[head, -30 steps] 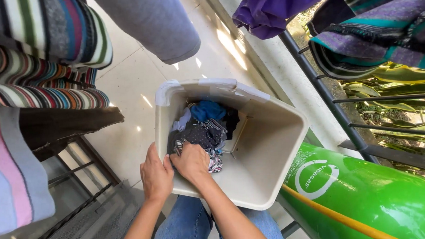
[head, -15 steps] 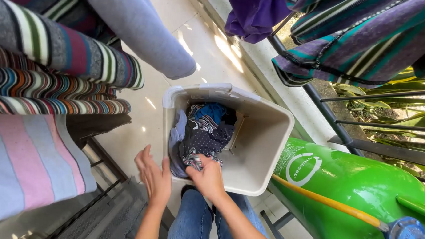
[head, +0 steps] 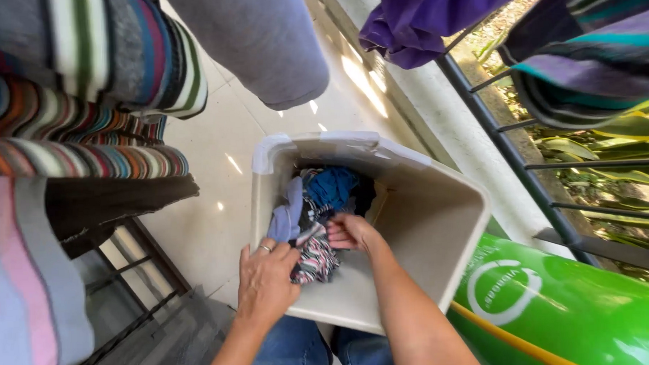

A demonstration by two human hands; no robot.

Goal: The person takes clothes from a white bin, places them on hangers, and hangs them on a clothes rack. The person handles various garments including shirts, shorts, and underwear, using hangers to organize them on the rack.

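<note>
A beige plastic bin (head: 441,221) stands tilted on the floor between my knees, with several small garments piled at its bottom. My left hand (head: 265,280), with a ring on it, grips a striped black, white and pink cloth (head: 314,258) at the bin's near rim. My right hand (head: 351,232) reaches inside the bin, its fingers curled on the same pile, beside a lilac cloth (head: 288,214) and a blue cloth (head: 333,186).
Striped blankets (head: 84,104) hang on a rack at the left, a grey garment (head: 262,41) above. A purple cloth (head: 426,17) and a striped blanket (head: 593,51) hang over the black railing (head: 510,154) on the right. A green gas cylinder (head: 559,311) lies beside the bin.
My left hand came from outside the bin onto the striped cloth at the rim. My right hand moved deeper into the bin. The view shifted slightly.
</note>
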